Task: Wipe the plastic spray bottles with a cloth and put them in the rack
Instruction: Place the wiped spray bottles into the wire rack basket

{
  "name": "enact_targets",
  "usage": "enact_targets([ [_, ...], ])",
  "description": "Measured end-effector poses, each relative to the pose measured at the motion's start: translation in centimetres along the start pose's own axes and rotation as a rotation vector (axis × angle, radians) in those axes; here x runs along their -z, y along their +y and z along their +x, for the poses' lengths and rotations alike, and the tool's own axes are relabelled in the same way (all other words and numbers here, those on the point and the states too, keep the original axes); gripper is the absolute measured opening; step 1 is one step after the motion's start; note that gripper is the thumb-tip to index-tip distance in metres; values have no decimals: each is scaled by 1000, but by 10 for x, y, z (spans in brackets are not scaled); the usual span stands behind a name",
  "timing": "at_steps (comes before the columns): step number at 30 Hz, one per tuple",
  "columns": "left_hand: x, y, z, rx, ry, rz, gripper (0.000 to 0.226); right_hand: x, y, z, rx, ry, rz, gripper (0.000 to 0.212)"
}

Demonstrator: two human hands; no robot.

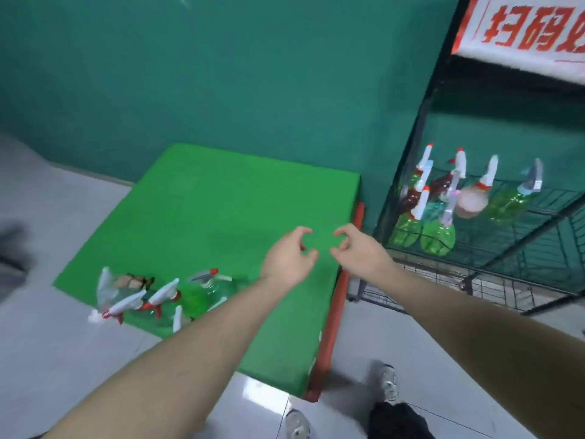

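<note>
The left hand [289, 256] and the right hand [359, 250] hung side by side over the bare middle of the green worktop [221, 201], each with fingers loosely curled and holding nothing; no cloth could be seen. The unwiped spray bottles [152, 296] lay in a blurred heap at the worktop's near-left corner, down and to the left of both hands, most of their white nozzles slanting toward the near left, so the left hand looked the nearer one to reach them. The rack [493, 248], already holding several upright bottles [449, 201], stood to the right, on the right hand's side.
</note>
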State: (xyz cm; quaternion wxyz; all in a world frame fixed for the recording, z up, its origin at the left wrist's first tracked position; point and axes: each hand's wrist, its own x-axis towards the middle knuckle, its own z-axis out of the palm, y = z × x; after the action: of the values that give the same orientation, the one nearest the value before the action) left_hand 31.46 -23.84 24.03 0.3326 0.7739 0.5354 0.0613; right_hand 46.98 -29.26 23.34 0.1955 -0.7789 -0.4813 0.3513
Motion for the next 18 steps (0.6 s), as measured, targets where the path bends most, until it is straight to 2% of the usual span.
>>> enact_targets([
  [5,41,-88,-35,65,130,159,49,-77,-55,6,87,-201,-106,47],
  [8,52,-138,-50,190,179,241,49,-116,-81,17,132,-276,-158,53],
  [13,55,-203,-66,379,90,248,49,-175,-107,30,70,-382,-118,46],
  [15,55,-218,-65,365,64,272,49,-195,-112,29,9,-452,-74,42],
  [18,58,-230,-55,257,26,369,55,-219,-117,26,11,-518,-20,46],
])
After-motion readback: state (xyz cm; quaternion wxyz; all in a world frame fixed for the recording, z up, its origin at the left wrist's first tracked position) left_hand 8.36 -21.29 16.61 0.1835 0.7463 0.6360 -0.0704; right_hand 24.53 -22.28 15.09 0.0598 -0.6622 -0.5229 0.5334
